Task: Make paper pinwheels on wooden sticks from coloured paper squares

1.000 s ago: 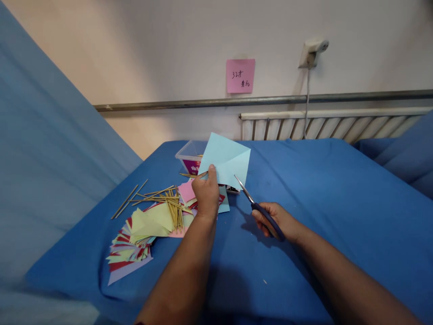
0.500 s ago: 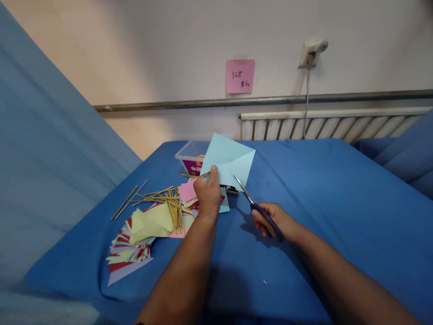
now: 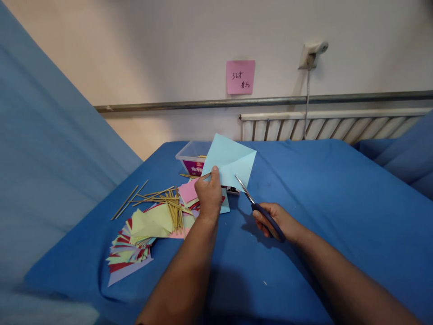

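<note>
Handwriting on the pink sticky note (image 3: 240,76) is too small to read. Left hand (image 3: 209,195) pinches a light blue paper (image 3: 230,160) above the table (image 3: 321,189); right hand (image 3: 275,220) grips scissors (image 3: 257,206), blades at its lower edge.

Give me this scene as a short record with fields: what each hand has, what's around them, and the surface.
left hand: holds up a light blue paper sheet by its lower left corner
right hand: grips dark-handled scissors, blade tips at the sheet's lower edge
beside left hand: wooden sticks lying on a pile of coloured paper pieces
behind sheet: clear plastic box
surface: blue cloth
wall: pink note, radiator
</note>
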`<state>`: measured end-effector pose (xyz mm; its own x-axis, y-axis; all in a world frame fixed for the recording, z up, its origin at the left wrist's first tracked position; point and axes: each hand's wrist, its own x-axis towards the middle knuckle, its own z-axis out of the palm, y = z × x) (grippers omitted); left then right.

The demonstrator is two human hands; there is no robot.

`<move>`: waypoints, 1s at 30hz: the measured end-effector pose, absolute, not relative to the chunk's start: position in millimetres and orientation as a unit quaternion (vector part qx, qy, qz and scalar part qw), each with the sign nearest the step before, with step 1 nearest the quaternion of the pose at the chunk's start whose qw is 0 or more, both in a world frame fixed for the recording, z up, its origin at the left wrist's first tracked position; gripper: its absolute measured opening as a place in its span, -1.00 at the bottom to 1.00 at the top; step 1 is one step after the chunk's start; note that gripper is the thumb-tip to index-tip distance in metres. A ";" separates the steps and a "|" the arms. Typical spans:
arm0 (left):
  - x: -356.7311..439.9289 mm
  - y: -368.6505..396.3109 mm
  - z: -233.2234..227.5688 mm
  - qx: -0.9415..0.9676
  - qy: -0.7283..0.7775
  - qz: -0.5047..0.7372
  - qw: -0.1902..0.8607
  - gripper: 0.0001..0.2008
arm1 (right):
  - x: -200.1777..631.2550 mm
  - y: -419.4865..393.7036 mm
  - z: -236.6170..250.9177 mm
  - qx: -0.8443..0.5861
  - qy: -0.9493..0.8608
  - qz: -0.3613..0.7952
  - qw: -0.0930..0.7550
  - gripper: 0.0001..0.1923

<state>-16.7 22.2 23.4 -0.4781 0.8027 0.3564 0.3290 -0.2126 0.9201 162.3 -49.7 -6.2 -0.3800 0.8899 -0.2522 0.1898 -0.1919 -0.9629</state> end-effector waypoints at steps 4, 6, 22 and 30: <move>-16.8 22.2 22.0 0.481 0.598 0.613 0.188 -0.57 | 162.6 -49.8 -7.4 -0.470 -0.570 0.611 0.286 -0.55; -16.9 22.4 21.7 0.483 0.595 0.614 0.189 -0.57 | 162.2 -49.4 -8.8 -0.471 -0.566 0.613 0.287 -0.55; -13.8 19.1 23.7 0.505 0.597 0.599 0.173 -0.55 | 163.1 -46.5 -16.4 -0.460 -0.569 0.614 0.297 -0.56; -15.9 20.7 21.0 0.507 0.601 0.594 0.168 -0.54 | 163.8 -47.6 -9.4 -0.473 -0.564 0.610 0.294 -0.57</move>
<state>-15.9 20.7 21.0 -0.4284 0.8097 0.4009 0.4096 -0.2214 0.8850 163.8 -47.6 -9.4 -0.3803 0.8920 -0.2443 0.1743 -0.1903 -0.9661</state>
